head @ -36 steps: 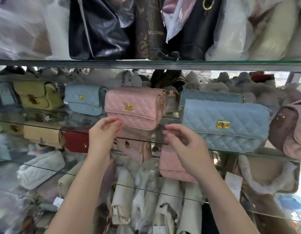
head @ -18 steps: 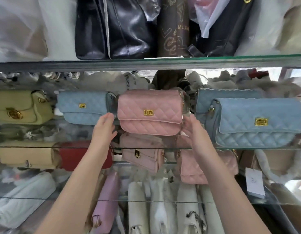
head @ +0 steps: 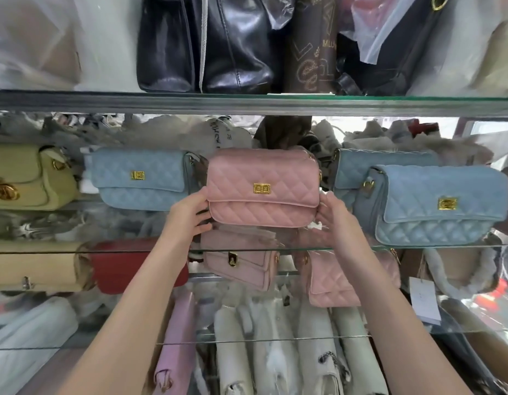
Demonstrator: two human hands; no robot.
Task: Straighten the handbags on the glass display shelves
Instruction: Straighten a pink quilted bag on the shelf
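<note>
A pink quilted handbag [head: 262, 189] with a gold clasp stands upright at the middle of the glass shelf [head: 361, 247]. My left hand [head: 190, 215] grips its lower left end, fingers curled round the side. My right hand [head: 334, 219] holds its lower right end the same way. A light blue quilted bag [head: 141, 179] stands just left of it. Two more blue quilted bags stand to the right, the front one [head: 438, 205] large and close to the shelf edge.
A yellow-green bag [head: 27, 178] sits at far left. Black leather bags [head: 207, 44] and plastic-wrapped ones fill the shelf above. Below are a red bag [head: 127, 266], a beige bag, two pink bags [head: 241, 263] and white wrapped bags.
Both hands have moved up from the shelf edge and taken hold of the pink bag's two ends. The pink bag now faces squarely forward; the view has shifted closer.
</note>
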